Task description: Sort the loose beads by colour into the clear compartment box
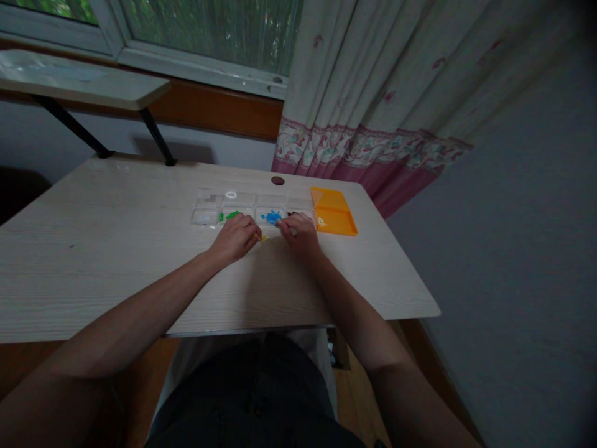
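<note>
A clear plastic box point(219, 200) with several compartments lies on the pale wooden table point(107, 249). One compartment holds small green pieces point(227, 216), another blue pieces point(271, 216). My left hand point(236, 238) rests just in front of the box, fingers curled, beside a small yellow piece point(262, 237). My right hand point(301, 233) lies close to its right, fingers bent in a pinch at the box's front edge. What either hand holds is too small to make out. An orange tray point(336, 214) with a few pale yellow bits stands right of the box.
A round cable hole point(277, 180) sits near the table's far edge. A raised shelf point(79, 81) on black legs stands at the back left under the window. A flowered curtain point(373, 124) hangs behind the table's right corner. A grey wall runs along the right.
</note>
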The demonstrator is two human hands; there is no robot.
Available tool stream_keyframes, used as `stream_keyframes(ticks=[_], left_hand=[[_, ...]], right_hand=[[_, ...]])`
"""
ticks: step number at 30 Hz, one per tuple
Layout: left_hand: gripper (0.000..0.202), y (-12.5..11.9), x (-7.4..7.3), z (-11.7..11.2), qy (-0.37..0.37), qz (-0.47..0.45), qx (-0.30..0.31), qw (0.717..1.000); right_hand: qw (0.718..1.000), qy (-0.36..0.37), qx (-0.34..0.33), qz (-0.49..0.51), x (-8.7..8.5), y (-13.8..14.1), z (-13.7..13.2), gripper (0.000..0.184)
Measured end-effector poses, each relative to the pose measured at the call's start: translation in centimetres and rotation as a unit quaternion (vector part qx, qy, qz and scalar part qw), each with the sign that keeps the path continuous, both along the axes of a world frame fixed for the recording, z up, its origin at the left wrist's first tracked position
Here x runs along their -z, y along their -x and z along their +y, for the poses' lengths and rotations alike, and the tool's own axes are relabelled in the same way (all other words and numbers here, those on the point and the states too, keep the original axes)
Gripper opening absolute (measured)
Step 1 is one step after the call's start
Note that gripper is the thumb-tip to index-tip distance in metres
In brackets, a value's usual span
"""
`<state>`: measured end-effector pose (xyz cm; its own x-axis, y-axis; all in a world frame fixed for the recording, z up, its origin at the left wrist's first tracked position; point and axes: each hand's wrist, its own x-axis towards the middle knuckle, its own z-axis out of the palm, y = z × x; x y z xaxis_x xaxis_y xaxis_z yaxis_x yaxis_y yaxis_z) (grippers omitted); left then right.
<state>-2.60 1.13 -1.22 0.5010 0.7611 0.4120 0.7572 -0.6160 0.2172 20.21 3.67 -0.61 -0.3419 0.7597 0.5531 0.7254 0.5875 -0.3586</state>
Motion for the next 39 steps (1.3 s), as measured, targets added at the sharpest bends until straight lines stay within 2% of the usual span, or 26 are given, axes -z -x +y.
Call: stream_keyframes(ticks=[5,10,16,20,29,35,37,39], left_hand=[[0.018,-0.3,0.0,-0.2,-0.014,0.018,-0.013,1.0],[0.021,-0.4,0.1,-0.2,-0.01,-0.007,-0.022,1.0],[0.021,-0.4,0.0,0.0,0.01,-0.142,-0.05,0.989],[0.024,-0.6,-0.1,-0.1,0.034,-0.207,-0.049,0.977],[0.032,-0.9,0.3,0.0,0.056,-0.215,-0.021,0.975],[0.039,-0.9,0.0,-0.2,0.054,-0.219,0.006,0.974],[0.039,-0.7,-0.1,-0.3,0.05,-0.214,0.002,0.976],[0.037,-0.5,-0.1,-0.3,0.046,-0.206,-0.006,0.977]], right_hand=[[1.0,0.01,-0.015,-0.002,0.1,0.1,-0.1,0.032],[0.999,0.013,-0.03,-0.009,0.3,0.1,0.0,0.031],[0.995,0.02,-0.084,-0.043,0.4,0.7,-0.2,0.023],[0.992,0.025,-0.105,-0.067,-0.1,1.5,-0.9,0.024],[0.993,0.002,-0.096,-0.073,-0.7,1.9,-1.8,0.026],[0.993,-0.013,-0.093,-0.074,-1.1,1.8,-2.1,0.029],[0.995,-0.019,-0.07,-0.064,-1.7,0.9,-1.8,0.028],[0.999,-0.029,-0.011,-0.04,-2.6,-0.7,-1.3,0.029]])
